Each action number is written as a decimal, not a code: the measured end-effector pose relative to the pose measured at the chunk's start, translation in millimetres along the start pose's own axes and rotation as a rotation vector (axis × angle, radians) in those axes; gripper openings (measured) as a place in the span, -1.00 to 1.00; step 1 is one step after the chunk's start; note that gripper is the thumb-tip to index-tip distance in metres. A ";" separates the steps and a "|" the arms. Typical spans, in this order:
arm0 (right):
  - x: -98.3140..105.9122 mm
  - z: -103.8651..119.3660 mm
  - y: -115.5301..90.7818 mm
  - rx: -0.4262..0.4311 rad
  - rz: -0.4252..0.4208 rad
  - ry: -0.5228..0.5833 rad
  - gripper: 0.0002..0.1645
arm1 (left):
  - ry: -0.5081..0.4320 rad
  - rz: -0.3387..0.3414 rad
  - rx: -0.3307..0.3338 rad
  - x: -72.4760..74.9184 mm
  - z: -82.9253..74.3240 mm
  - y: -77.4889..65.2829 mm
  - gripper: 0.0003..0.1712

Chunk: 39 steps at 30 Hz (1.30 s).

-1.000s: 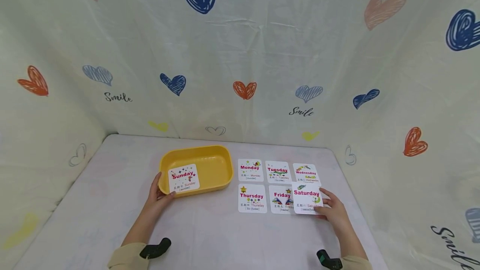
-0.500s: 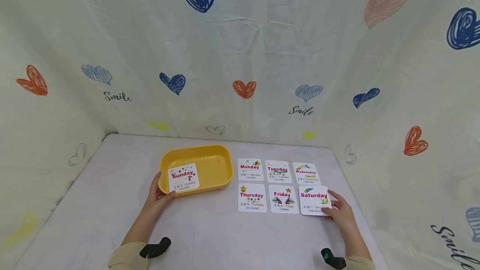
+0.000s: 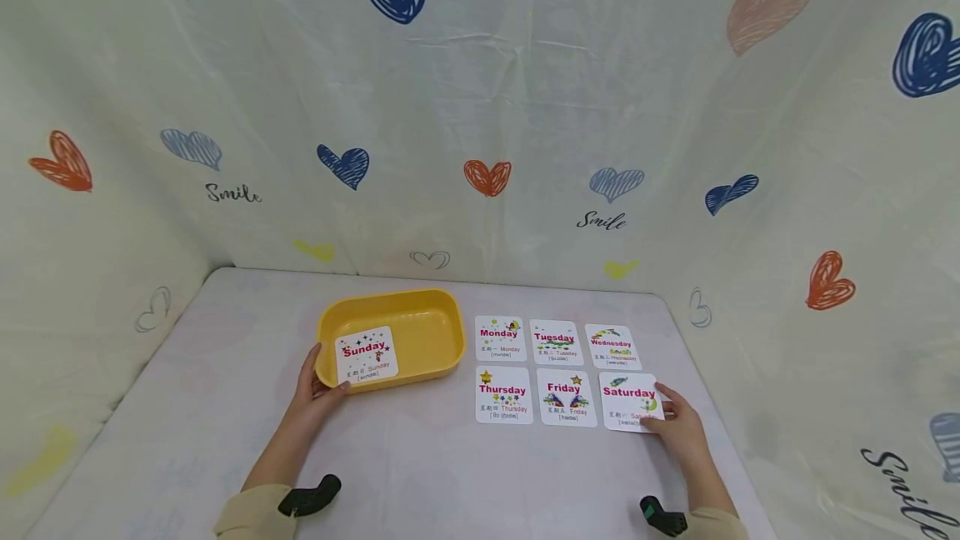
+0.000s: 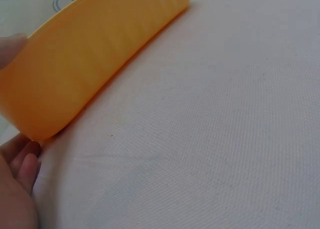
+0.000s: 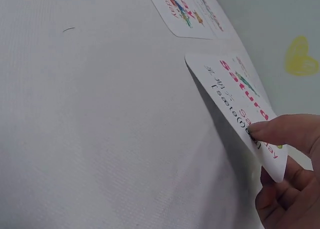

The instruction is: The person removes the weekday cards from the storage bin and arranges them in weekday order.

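Note:
My right hand (image 3: 681,432) pinches the right edge of the Saturday card (image 3: 626,398), thumb on top and fingers beneath. In the right wrist view the Saturday card (image 5: 235,99) tilts, its held side raised off the table. Beside it lies the Friday card (image 3: 566,397), in a row with the Thursday card (image 3: 503,395). Behind these are the Monday card (image 3: 500,338), Tuesday card (image 3: 556,343) and Wednesday card (image 3: 612,347). At the left, my left hand (image 3: 313,398) grips the near left corner of a yellow tray (image 3: 431,369), thumb at its rim. The Sunday card (image 3: 366,355) leans inside that tray.
A white cloth covers the table (image 3: 450,473). Pale curtains (image 3: 525,107) printed with hearts rise behind the table and at both sides. A dark strap piece (image 3: 310,497) sits at the left wrist, and a similar one (image 3: 662,517) at the right.
My right hand has carried the Saturday card to the right and down, off the Friday and Wednesday cards it overlapped, to the end of the front row. The left hand and tray stay put.

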State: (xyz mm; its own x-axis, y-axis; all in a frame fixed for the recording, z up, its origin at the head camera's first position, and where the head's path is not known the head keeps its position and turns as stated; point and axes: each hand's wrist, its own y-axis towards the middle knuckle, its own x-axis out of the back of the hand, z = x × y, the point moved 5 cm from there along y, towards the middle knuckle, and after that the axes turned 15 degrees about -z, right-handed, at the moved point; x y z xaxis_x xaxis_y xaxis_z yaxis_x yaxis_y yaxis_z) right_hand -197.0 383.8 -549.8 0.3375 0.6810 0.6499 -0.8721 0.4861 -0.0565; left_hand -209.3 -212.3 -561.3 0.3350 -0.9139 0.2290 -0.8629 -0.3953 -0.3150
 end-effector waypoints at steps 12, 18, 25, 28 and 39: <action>-5.7 2.1 7.2 0.024 0.065 -0.088 -0.08 | -0.004 0.001 -0.001 -0.3 0.5 -0.5 0.16; -7.4 1.4 8.7 0.027 0.081 -0.118 -0.08 | -0.006 0.001 -0.005 -0.5 0.3 0.3 0.17; -9.2 0.8 9.2 0.023 0.084 -0.137 -0.07 | -0.012 0.001 0.001 0.3 2.1 2.0 0.16; -10.4 0.0 10.0 0.018 0.089 -0.148 -0.08 | -0.011 0.003 0.000 0.2 1.8 1.5 0.16; -11.9 1.3 11.4 0.019 0.100 -0.185 -0.06 | 0.009 0.006 -0.045 0.9 1.7 1.5 0.16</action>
State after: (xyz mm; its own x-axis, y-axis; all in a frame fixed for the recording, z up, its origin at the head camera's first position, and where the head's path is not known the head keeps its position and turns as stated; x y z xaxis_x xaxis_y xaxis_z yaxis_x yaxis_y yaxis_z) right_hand -211.5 380.5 -557.2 0.1799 0.6126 0.7697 -0.9052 0.4093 -0.1142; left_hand -209.6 -213.9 -563.1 0.3268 -0.9152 0.2360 -0.8809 -0.3854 -0.2746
